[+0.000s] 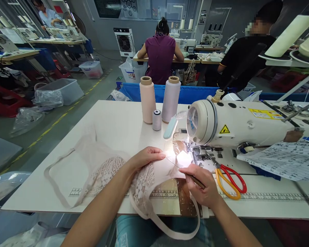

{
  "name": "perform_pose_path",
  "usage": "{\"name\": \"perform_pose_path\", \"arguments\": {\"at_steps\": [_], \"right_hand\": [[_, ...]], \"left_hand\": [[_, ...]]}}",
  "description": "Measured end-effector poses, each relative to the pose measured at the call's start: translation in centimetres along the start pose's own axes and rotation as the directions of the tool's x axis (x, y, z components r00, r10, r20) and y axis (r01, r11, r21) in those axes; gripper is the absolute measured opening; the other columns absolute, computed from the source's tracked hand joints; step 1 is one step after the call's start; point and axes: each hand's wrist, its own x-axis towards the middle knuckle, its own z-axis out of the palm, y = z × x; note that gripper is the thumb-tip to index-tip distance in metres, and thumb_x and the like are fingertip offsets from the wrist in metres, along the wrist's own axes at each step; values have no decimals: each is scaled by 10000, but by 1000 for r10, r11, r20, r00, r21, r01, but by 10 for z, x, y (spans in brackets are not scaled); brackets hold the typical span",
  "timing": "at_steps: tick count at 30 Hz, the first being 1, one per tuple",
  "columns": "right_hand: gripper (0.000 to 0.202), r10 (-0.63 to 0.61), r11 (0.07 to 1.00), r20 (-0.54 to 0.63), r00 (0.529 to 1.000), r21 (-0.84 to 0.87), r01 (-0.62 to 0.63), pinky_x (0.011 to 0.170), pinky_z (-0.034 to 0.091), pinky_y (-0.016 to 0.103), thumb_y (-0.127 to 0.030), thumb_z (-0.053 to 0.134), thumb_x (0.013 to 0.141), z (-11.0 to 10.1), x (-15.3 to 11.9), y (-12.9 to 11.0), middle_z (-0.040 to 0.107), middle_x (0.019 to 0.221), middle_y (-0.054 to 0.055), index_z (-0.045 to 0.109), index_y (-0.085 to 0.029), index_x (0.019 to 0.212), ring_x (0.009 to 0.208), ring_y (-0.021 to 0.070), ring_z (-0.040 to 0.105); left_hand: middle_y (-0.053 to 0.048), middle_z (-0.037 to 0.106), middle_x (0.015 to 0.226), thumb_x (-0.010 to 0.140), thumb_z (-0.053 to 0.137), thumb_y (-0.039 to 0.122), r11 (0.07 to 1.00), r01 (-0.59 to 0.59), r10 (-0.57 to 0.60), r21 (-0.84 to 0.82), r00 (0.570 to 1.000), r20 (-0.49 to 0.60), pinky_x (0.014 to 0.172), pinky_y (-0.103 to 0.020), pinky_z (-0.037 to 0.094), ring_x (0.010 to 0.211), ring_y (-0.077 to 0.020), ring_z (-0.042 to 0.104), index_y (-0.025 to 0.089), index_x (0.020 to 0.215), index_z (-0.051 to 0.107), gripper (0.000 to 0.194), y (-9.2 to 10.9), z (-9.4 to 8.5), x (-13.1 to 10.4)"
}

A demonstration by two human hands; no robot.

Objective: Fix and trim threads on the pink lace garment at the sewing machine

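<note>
A pale pink lace bra [142,183] lies across the front of the sewing table, one strap hanging over the edge. My left hand [150,156] pinches the bra's fabric between thumb and fingers near the lit needle area. In my right hand [202,183] is an awl-like tool [198,182] with a brown handle, its thin shaft pointing left across the fabric toward my left fingertips. Just beyond both hands stands the white sewing machine [229,120], its lamp glaring over the work. Scissors [231,181] with red and orange handles rest beside my right hand.
Two thread cones [147,99] and a small spool [157,120] stand behind the work. A printed paper sheet [280,159] leans at the machine's right. Measuring tape [267,197] runs along the table front. Co-workers sit beyond a blue cloth barrier [195,93]. Plastic bins [67,91] stand on the left floor.
</note>
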Motion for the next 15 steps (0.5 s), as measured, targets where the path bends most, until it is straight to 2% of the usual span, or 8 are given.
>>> {"name": "perform_pose_path", "arguments": {"at_steps": [12,15], "right_hand": [[301,5,1000,17,1000,-7,-5,539,423,266,-77,471,837,0,0,2,592,716,17,633,-206,1055,593,132,527],[323,-51,997,23,998,-63,52,537,416,266,-65,472,831,1,0,5,580,706,12,614,-209,1083,586,132,510]], "left_hand": [[46,442,555,708,726,421,1000,0,0,21,1000,14,472,-193,248,482,-61,375,135,621,512,367,0,0,-1],[39,463,562,715,720,427,1000,0,0,25,1000,19,473,-194,260,484,-64,390,133,637,528,361,0,-1,-1]]}}
